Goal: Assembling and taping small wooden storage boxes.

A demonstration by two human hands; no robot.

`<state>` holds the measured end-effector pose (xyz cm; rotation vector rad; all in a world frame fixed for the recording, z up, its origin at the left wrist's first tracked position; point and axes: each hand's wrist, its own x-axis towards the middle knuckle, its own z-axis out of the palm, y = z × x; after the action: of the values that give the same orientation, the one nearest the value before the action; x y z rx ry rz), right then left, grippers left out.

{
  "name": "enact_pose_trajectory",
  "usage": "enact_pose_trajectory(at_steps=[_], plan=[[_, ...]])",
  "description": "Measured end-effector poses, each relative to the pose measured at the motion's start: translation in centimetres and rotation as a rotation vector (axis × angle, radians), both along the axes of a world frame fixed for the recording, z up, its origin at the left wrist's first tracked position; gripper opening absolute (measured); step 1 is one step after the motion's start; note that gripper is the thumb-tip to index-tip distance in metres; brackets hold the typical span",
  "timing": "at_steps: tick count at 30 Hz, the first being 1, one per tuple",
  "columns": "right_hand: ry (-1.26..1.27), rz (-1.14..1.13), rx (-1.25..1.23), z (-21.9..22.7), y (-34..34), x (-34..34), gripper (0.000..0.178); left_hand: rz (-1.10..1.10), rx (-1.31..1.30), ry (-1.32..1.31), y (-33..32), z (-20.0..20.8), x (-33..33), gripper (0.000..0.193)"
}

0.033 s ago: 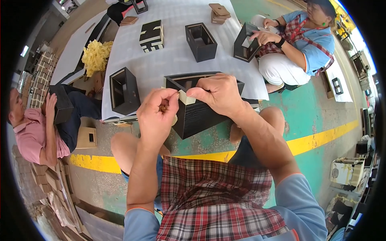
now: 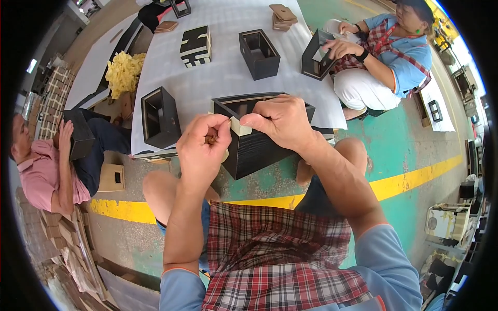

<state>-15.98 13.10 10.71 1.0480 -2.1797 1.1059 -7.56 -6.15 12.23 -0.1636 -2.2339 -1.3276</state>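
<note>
A black wooden box (image 2: 264, 155) with a visible wood grain and open top is tilted in front of me, at the table's near edge. On its near corner a small pale cream strip (image 2: 239, 126) is folded over the edge. My left hand (image 2: 204, 145) is closed, thumb and forefinger pinched at the strip's left side; more pale bits show beside this hand. My right hand (image 2: 284, 120) has its thumb pressed against the strip's right side, with the fingers curled over the box's rim. Part of the box's opening is hidden behind the right hand.
On the white-covered table (image 2: 218, 78) stand a black box (image 2: 160, 118), another black box (image 2: 259, 54), a black-and-cream patterned box (image 2: 195, 46) and stacked brown boards (image 2: 282, 18). Co-workers handle boxes at left and right. Yellow crumpled material (image 2: 124, 74) lies left.
</note>
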Motion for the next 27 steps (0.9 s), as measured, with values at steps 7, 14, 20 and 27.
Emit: enact_pose_trajectory(at_steps=[7, 14, 20, 27], plan=[[-0.062, 0.073, 0.007, -0.5, 0.0, 0.2, 0.054, -0.256, 0.135, -0.255, -1.7, -0.1, 0.3, 0.012], [-0.157, -0.067, -0.062, -0.2, 0.3, -0.4, 0.053, -0.177, 0.254, -0.144, -0.8, -0.3, 0.2, 0.014], [-0.121, -0.025, 0.065, -0.6, 0.0, -0.4, 0.056, -0.109, 0.107, 0.0, -1.3, -1.0, -0.5, 0.019], [-0.112, 0.009, 0.062, -1.0, -0.3, -0.4, 0.057, -0.107, 0.03, -0.128, -0.7, 0.0, -0.1, 0.011]])
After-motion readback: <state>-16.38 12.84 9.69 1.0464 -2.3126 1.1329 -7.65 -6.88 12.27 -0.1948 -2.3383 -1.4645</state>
